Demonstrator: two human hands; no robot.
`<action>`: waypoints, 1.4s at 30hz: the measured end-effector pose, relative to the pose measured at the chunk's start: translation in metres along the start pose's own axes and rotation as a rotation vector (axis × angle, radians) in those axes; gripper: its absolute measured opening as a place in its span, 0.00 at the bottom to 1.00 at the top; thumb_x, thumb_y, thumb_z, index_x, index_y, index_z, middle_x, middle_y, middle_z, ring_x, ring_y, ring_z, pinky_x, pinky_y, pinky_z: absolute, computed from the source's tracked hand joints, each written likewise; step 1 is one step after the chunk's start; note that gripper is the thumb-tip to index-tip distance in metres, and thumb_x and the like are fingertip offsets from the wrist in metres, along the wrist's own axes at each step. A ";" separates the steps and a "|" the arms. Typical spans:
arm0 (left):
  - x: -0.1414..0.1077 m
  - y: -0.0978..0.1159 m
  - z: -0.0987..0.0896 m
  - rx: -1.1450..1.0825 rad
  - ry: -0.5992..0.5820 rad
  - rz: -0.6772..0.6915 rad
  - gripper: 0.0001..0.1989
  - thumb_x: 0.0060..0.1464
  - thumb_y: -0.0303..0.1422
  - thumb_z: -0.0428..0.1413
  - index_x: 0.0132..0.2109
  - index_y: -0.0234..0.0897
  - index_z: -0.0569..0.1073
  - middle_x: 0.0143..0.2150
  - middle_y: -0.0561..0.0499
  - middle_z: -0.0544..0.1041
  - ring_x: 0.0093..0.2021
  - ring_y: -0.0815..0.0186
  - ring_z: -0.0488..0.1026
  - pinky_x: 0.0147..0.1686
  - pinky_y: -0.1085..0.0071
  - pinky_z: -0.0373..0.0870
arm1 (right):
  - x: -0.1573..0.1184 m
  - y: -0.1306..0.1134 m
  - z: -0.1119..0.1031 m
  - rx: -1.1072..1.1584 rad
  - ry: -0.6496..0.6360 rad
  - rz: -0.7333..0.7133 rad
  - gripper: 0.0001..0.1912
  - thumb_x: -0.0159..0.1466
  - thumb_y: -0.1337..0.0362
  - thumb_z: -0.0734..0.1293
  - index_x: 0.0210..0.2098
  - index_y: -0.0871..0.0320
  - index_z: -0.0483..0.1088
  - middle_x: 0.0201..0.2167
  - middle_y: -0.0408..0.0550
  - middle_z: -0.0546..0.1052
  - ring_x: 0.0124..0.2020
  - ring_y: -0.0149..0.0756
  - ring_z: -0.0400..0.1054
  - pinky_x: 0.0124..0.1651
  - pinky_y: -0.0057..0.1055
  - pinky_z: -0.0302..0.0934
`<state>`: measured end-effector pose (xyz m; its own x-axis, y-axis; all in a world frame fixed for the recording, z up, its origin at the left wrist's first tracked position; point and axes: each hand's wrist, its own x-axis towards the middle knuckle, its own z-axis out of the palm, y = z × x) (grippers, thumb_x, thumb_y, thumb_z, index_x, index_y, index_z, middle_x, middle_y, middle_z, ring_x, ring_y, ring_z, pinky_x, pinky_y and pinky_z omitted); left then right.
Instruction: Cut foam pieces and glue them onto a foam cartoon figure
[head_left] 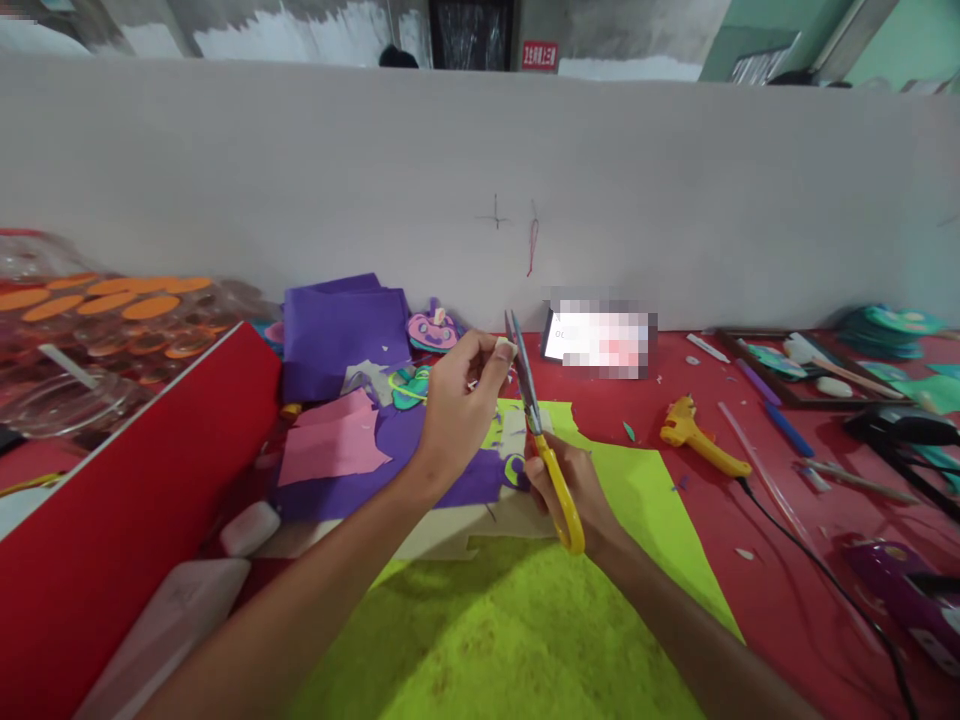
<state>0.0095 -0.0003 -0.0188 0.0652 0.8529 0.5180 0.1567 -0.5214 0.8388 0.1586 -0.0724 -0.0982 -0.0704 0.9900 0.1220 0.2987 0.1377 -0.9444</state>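
Note:
My left hand [466, 385] pinches a small cream-coloured scrap [505, 348] between thumb and fingertips. Beside it, my right hand [574, 480] grips yellow-handled scissors [559, 485], their blades pointing up and away, close to the scrap. The blades look slightly parted at the tips. Whether they touch the scrap I cannot tell. Below my hands lie yellow-green felt-like sheets [630, 510], a purple sheet [465, 485], a pink piece [334, 440] and a cream sheet [435, 535]. A small purple and yellow-green round piece [515, 470] lies just left of my right hand.
A yellow glue gun [701, 440] with a black cord lies at right. A lit phone [596, 338] leans against the grey partition [337, 190]. Purple sheets [345, 340] stand at back left. A red panel [172, 500] slants along the left, beside orange-topped clear containers [150, 307].

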 end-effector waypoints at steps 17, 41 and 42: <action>0.001 0.003 -0.001 0.007 -0.006 0.025 0.12 0.68 0.34 0.54 0.33 0.38 0.69 0.26 0.56 0.68 0.27 0.71 0.63 0.29 0.71 0.59 | 0.002 0.002 -0.001 0.000 0.021 0.003 0.31 0.64 0.31 0.62 0.28 0.53 0.61 0.15 0.37 0.61 0.17 0.30 0.55 0.20 0.27 0.47; 0.006 -0.002 -0.005 -0.049 0.025 0.030 0.10 0.67 0.35 0.57 0.35 0.38 0.71 0.27 0.55 0.69 0.27 0.71 0.66 0.29 0.71 0.61 | 0.001 0.001 -0.005 -0.038 -0.026 -0.002 0.31 0.64 0.31 0.62 0.28 0.54 0.62 0.15 0.38 0.62 0.17 0.30 0.57 0.20 0.27 0.48; 0.005 -0.002 -0.004 -0.039 0.021 0.034 0.11 0.67 0.35 0.57 0.34 0.38 0.70 0.27 0.56 0.69 0.27 0.71 0.66 0.29 0.71 0.61 | 0.001 0.002 -0.004 -0.037 -0.021 -0.001 0.31 0.64 0.32 0.62 0.28 0.54 0.62 0.15 0.38 0.62 0.17 0.30 0.57 0.20 0.27 0.48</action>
<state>0.0052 0.0047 -0.0167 0.0489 0.8340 0.5496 0.1158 -0.5513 0.8262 0.1633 -0.0711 -0.0983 -0.0905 0.9891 0.1160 0.3340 0.1398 -0.9321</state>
